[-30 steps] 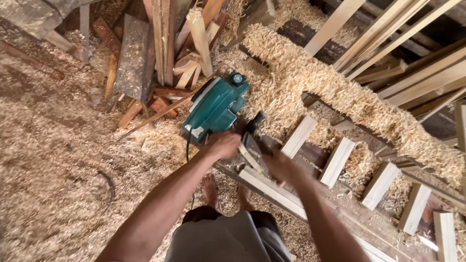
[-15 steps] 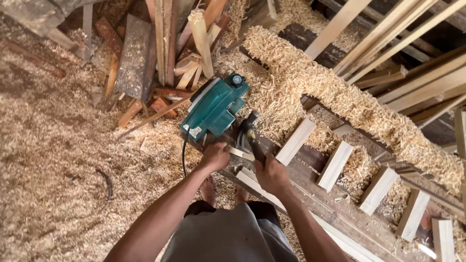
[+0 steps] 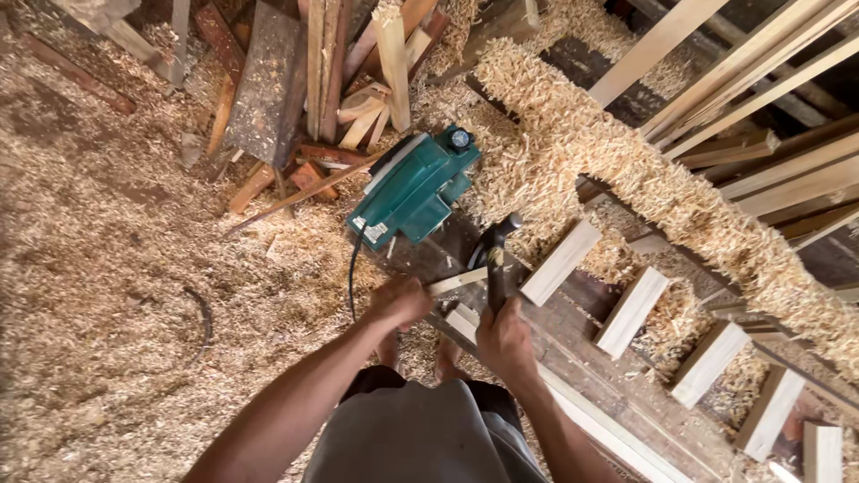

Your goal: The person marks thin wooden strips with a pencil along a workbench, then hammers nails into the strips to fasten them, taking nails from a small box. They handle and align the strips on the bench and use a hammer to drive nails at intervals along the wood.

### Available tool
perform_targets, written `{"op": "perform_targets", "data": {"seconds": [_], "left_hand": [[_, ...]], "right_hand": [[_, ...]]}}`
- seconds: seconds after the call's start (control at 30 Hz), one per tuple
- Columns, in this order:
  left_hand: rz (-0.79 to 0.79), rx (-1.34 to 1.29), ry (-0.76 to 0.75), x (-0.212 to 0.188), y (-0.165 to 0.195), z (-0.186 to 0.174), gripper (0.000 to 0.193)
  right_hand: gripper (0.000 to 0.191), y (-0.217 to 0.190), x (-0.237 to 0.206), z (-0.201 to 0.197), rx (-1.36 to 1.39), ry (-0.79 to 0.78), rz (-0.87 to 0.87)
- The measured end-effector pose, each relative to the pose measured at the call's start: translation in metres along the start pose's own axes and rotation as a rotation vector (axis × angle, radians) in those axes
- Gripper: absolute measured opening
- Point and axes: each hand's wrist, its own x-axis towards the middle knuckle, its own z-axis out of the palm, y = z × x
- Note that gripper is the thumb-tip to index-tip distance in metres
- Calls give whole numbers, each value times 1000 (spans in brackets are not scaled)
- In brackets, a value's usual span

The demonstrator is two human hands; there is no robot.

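Note:
My right hand (image 3: pixel 506 338) is closed around the dark handle of a hammer (image 3: pixel 497 255), whose head points up and away over the workbench (image 3: pixel 591 358). Fingers of my left hand (image 3: pixel 400 300) pinch the near end of a thin pale wood strip (image 3: pixel 458 282) lying on the bench's near end. Just beyond both hands, a green electric planer (image 3: pixel 413 190) rests on the bench, its black cord (image 3: pixel 352 273) hanging down to the left.
Several short pale wood blocks (image 3: pixel 561 262) lie crosswise along the bench. A thick ridge of wood shavings (image 3: pixel 644 179) runs behind them. Long pale slats (image 3: pixel 761 72) lean at the upper right. Scrap boards (image 3: pixel 268 80) are piled at top; shavings cover the floor (image 3: pixel 116 268).
Both hands have drawn back toward me. The right hand now holds the hammer upright by its handle, and the left hand has closed on the thin strip's end.

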Motion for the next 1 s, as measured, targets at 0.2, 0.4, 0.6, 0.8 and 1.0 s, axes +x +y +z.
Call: {"op": "perform_targets", "data": {"seconds": [0.2, 0.4, 0.6, 0.8, 1.0], "left_hand": [[179, 136, -80, 4, -3, 25, 28], [269, 117, -66, 0, -10, 28, 31], [206, -111, -95, 7, -4, 38, 38], [451, -13, 102, 54, -27, 70, 35], [467, -168, 239, 66, -10, 80, 43]], "right_hand": [[43, -2, -18, 48, 105, -60, 30], [30, -37, 11, 9, 37, -328, 338], [19, -39, 58, -56, 434, -555, 641], [32, 9, -12, 34, -345, 111, -510], [46, -11, -31, 55, 149, -115, 89]]}}
